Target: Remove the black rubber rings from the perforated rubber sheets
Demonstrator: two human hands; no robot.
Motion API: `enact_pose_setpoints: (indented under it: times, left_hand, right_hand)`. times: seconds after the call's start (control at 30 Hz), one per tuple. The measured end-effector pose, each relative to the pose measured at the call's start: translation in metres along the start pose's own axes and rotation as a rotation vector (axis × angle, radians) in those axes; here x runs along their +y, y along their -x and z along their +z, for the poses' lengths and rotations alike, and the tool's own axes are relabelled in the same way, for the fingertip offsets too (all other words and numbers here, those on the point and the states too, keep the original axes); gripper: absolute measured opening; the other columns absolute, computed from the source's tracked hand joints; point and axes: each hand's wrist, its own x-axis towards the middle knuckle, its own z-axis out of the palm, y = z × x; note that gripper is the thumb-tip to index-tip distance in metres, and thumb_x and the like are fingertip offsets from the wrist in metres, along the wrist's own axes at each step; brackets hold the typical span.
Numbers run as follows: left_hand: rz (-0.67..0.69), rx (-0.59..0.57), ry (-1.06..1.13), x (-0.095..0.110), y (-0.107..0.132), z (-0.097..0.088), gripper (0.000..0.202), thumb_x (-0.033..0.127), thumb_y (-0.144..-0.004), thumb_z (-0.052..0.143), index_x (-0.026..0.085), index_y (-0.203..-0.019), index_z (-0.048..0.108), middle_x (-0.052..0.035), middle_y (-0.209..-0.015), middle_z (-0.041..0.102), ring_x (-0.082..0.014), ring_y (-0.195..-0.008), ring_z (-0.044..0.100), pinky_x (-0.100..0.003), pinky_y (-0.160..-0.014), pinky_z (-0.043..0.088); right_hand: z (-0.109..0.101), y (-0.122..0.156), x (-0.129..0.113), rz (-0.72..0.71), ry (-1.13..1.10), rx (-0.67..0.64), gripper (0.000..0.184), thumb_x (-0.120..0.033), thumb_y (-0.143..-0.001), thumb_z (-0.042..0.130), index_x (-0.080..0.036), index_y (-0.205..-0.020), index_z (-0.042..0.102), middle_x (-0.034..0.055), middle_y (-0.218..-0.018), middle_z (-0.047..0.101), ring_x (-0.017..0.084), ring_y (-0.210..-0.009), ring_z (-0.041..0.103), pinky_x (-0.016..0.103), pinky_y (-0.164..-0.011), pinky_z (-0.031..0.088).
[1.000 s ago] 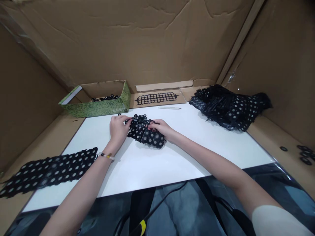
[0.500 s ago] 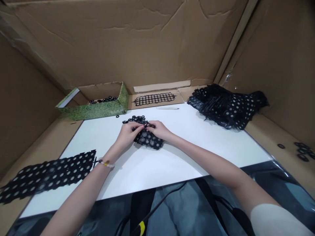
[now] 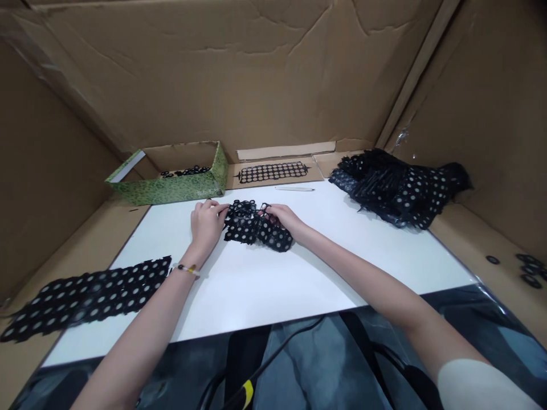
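A black perforated rubber sheet [image 3: 241, 232] lies crumpled near the middle of the white table, with black rings along its far side. My left hand [image 3: 207, 223] pinches its upper left edge between thumb and fingers. On the other side, my right hand [image 3: 284, 219] grips the sheet's right part, where a loop or ring stands up at the fingertips. Exactly what lies between the fingertips is partly hidden. A flat black perforated sheet [image 3: 98, 295] lies by my left forearm.
A green box [image 3: 179, 189] with black rings [image 3: 194, 171] stands at the back left. Behind the table [image 3: 256, 290] lie a ring-patterned strip [image 3: 273, 172] and a white pen-like stick [image 3: 294, 189]. Black sheets [image 3: 401, 191] are heaped right, beside loose rings [image 3: 492, 259]. Cardboard walls [image 3: 239, 74] surround everything.
My hands have moved apart; the left one went left to the sheet's edge. The crumpled sheet is spread wider between them. The view has shifted slightly.
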Motion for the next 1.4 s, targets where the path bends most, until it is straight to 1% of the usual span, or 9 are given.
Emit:
enact_pose_setpoints:
  times: [0.17, 0.33, 0.57, 0.63, 0.8, 1.0, 1.13, 1.23, 1.4]
  left_hand:
    - [0.084, -0.033, 0.049, 0.013, 0.0, -0.004, 0.026, 0.037, -0.09, 0.058, 0.022, -0.101, 0.077, -0.0115, -0.106, 0.068, -0.0298, -0.1, 0.056, -0.047, -0.09, 0.045]
    - [0.158, -0.239, 0.338, 0.051, 0.005, -0.013, 0.029, 0.046, -0.084, 0.067, 0.023, -0.099, 0.076, -0.0075, -0.099, 0.076, -0.0268, -0.096, 0.063, -0.044, -0.09, 0.047]
    - [-0.151, -0.271, 0.525, 0.058, 0.011, -0.001, 0.024, 0.041, -0.079, 0.069, 0.02, -0.087, 0.077, -0.0067, -0.084, 0.076, -0.0216, -0.073, 0.064, -0.035, -0.07, 0.05]
    - [-0.244, -0.212, 0.57, 0.049, 0.006, 0.001, 0.022, 0.037, -0.078, 0.067, 0.019, -0.087, 0.077, -0.0065, -0.087, 0.076, -0.0222, -0.078, 0.066, -0.034, -0.074, 0.05]
    - [-0.451, 0.185, 0.443, 0.005, -0.011, -0.003, 0.025, 0.032, -0.08, 0.06, 0.016, -0.093, 0.075, -0.0089, -0.092, 0.075, -0.0223, -0.084, 0.065, -0.035, -0.078, 0.05]
    - [-0.125, 0.01, 0.115, -0.021, -0.003, 0.007, 0.021, 0.028, -0.081, 0.06, 0.02, -0.091, 0.077, -0.0133, -0.101, 0.071, -0.0316, -0.101, 0.055, -0.049, -0.092, 0.044]
    - [0.064, 0.016, 0.117, 0.007, 0.0, 0.001, 0.027, 0.031, -0.09, 0.055, 0.021, -0.105, 0.075, -0.0117, -0.114, 0.069, -0.0313, -0.108, 0.052, -0.05, -0.096, 0.042]
    - [0.182, -0.144, 0.239, 0.034, 0.001, -0.01, 0.025, 0.04, -0.088, 0.062, 0.022, -0.1, 0.075, -0.0086, -0.103, 0.074, -0.0275, -0.102, 0.058, -0.044, -0.094, 0.045]
    - [0.131, -0.243, 0.349, 0.057, 0.009, -0.01, 0.025, 0.043, -0.085, 0.065, 0.022, -0.095, 0.076, -0.0069, -0.094, 0.076, -0.0252, -0.092, 0.063, -0.04, -0.086, 0.049]
  right_hand:
    - [0.0, 0.006, 0.004, -0.042, 0.0, 0.001, 0.029, -0.041, -0.062, 0.075, -0.018, -0.07, 0.058, -0.0051, -0.066, 0.056, 0.012, -0.066, 0.049, 0.025, -0.068, 0.036]
    - [0.0, 0.007, 0.006, -0.075, -0.068, -0.06, 0.025, -0.033, -0.061, 0.072, -0.018, -0.076, 0.058, -0.0037, -0.075, 0.062, 0.013, -0.074, 0.055, 0.025, -0.075, 0.04]
    - [0.001, 0.001, 0.01, -0.178, -0.039, -0.088, 0.026, -0.024, -0.058, 0.068, -0.02, -0.081, 0.057, -0.0054, -0.08, 0.06, 0.013, -0.078, 0.056, 0.024, -0.079, 0.042]
    - [0.0, -0.003, 0.015, -0.168, 0.035, -0.018, 0.02, -0.023, -0.06, 0.063, -0.02, -0.077, 0.055, -0.0053, -0.077, 0.059, 0.014, -0.078, 0.057, 0.025, -0.079, 0.042]
    - [-0.005, -0.005, 0.019, 0.01, -0.005, 0.038, 0.022, -0.019, -0.059, 0.052, -0.023, -0.081, 0.049, -0.0033, -0.076, 0.065, 0.018, -0.081, 0.063, 0.028, -0.076, 0.045]
    - [-0.004, 0.0, 0.011, 0.095, -0.117, 0.052, 0.049, -0.016, -0.055, 0.053, -0.027, -0.102, 0.05, -0.0034, -0.079, 0.067, 0.021, -0.083, 0.063, 0.031, -0.076, 0.049]
    - [-0.002, 0.001, 0.009, 0.121, -0.168, 0.004, 0.057, -0.016, -0.054, 0.052, -0.028, -0.109, 0.049, -0.0028, -0.081, 0.066, 0.021, -0.08, 0.062, 0.032, -0.072, 0.049]
    - [-0.002, 0.0, 0.009, 0.067, -0.142, -0.01, 0.056, -0.015, -0.053, 0.052, -0.027, -0.108, 0.051, -0.0031, -0.084, 0.064, 0.021, -0.082, 0.06, 0.032, -0.076, 0.049]
    - [-0.001, 0.001, 0.009, -0.036, -0.114, -0.062, 0.052, -0.013, -0.053, 0.052, -0.026, -0.103, 0.05, -0.004, -0.088, 0.063, 0.019, -0.09, 0.06, 0.03, -0.087, 0.047]
